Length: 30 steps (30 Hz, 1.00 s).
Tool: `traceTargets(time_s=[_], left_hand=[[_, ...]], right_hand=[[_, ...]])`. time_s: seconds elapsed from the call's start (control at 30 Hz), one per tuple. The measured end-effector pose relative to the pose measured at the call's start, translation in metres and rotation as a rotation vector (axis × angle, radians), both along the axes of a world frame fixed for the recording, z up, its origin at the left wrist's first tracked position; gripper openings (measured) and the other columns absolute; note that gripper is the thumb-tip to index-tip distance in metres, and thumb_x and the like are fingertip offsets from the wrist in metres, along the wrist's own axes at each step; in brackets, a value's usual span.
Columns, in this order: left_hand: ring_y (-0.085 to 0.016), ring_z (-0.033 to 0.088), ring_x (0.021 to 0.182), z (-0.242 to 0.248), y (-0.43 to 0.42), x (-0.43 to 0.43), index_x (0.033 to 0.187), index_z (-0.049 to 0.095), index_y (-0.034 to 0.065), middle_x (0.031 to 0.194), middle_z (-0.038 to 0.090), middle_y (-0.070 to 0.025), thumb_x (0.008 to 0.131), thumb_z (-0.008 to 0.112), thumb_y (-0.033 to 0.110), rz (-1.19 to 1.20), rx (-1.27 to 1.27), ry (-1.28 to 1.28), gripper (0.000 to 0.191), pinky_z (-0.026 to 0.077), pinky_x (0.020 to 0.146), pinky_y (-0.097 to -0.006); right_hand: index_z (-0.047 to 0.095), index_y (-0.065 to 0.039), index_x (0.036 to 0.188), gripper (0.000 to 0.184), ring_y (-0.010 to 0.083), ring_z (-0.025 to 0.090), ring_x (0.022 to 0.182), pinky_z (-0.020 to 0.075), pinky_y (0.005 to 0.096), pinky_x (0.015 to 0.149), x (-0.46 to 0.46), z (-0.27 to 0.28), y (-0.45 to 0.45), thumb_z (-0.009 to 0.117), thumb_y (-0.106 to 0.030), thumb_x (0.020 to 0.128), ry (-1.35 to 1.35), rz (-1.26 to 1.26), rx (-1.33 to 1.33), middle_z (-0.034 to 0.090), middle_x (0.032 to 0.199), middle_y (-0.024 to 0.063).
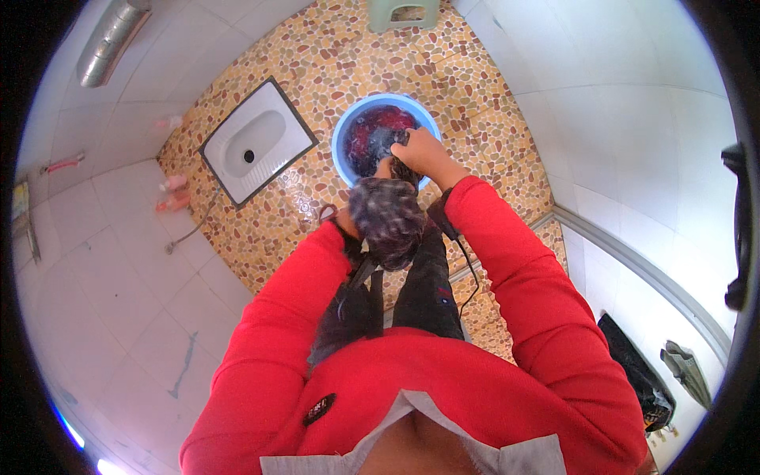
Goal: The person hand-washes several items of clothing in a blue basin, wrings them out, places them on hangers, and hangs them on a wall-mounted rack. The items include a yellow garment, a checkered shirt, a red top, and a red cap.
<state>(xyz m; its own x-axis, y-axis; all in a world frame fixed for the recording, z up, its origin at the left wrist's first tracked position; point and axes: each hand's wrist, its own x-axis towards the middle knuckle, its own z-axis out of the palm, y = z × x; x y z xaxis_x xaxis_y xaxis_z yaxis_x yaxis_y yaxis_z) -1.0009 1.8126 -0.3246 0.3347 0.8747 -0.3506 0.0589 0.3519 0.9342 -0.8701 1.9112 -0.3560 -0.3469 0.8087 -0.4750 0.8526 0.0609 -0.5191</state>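
Note:
A light blue basin (341, 155) stands on the floor, holding foamy water and dark red cloth (389, 119). Over its near side, my right hand (420, 153) is closed around part of a dark wet cloth (389, 222). My left hand (385, 168) grips the same cloth close to the right hand; the bunched, blurred cloth hides most of this hand and hangs back over the wrist. Both arms wear red sleeves, with dark bands or cuffs near the wrists.
A squat toilet (255, 142) is set into the pebble-patterned floor (314, 59) left of the basin. A green plastic stool (404, 27) stands beyond it. Pink bottles (173, 202) and a thin hose (205, 222) lie along the left tiled wall. A dark cord (475, 279) hangs below the right forearm.

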Motion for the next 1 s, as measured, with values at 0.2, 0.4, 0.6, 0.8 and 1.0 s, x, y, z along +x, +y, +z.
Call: traceTargets(time_s=[0.2, 0.4, 0.6, 0.8, 1.0], left_hand=[[-0.017, 0.048, 0.11, 0.049, -0.01, 0.006, 0.146, 0.017, 0.0081, 0.127, 0.046, -0.0119, 0.087, 0.066, 0.026, 0.082, -0.122, -0.13, 0.079, 0.042, 0.089, -0.0309], [-0.023, 0.062, 0.092, 0.011, -0.003, 0.009, 0.134, 0.041, 0.008, 0.111, 0.062, -0.0088, 0.088, 0.06, 0.019, 0.624, -0.383, -0.356, 0.05, 0.053, 0.073, -0.0362], [-0.019, 0.055, 0.107, 0.056, -0.007, -0.023, 0.128, 0.045, 0.0079, 0.117, 0.059, -0.0068, 0.098, 0.041, 0.024, 0.58, -0.266, -0.981, 0.035, 0.044, 0.095, -0.0376], [-0.022, 0.06, 0.091, 0.068, 0.007, -0.015, 0.116, 0.05, 0.0089, 0.103, 0.061, -0.0079, 0.092, 0.049, 0.027, 0.832, -0.225, -1.158, 0.03, 0.049, 0.081, -0.0417], [-0.025, 0.065, 0.075, 0.116, 0.01, -0.024, 0.103, 0.056, 0.01, 0.089, 0.064, -0.0089, 0.087, 0.057, 0.03, 0.987, -0.392, -0.95, 0.026, 0.055, 0.067, -0.0457]], right_hand=[[0.038, 0.005, 0.134, 0.09, 0.0388, 0.039, 0.127, 0.0334, 0.0426, 0.103, 0.001, 0.055, 0.012, 0.052, -0.064, 0.078, 0.164, 0.073, -0.524, 0.036, 0.138, 0.0304], [0.028, 0.004, 0.14, 0.094, 0.0335, 0.039, 0.127, 0.0302, 0.0383, 0.106, 0.015, 0.118, 0.011, 0.068, -0.054, 0.077, 0.674, -0.339, -0.368, 0.04, 0.137, 0.0247], [0.027, 0.001, 0.14, 0.092, 0.0401, 0.039, 0.125, 0.03, 0.046, 0.106, 0.029, 0.188, -0.068, 0.074, -0.023, 0.065, 0.534, 0.449, 0.152, 0.04, 0.135, 0.025], [0.034, -0.009, 0.138, 0.095, 0.0402, 0.042, 0.119, 0.0345, 0.0471, 0.099, 0.004, 0.202, -0.074, 0.081, -0.024, 0.057, 0.18, 0.197, 0.73, 0.045, 0.127, 0.0192], [0.052, -0.008, 0.115, 0.064, 0.0298, 0.057, 0.103, 0.0446, 0.0394, 0.091, 0.02, 0.234, -0.055, 0.081, -0.013, 0.058, 0.649, 0.013, 0.635, 0.059, 0.11, 0.0133]])
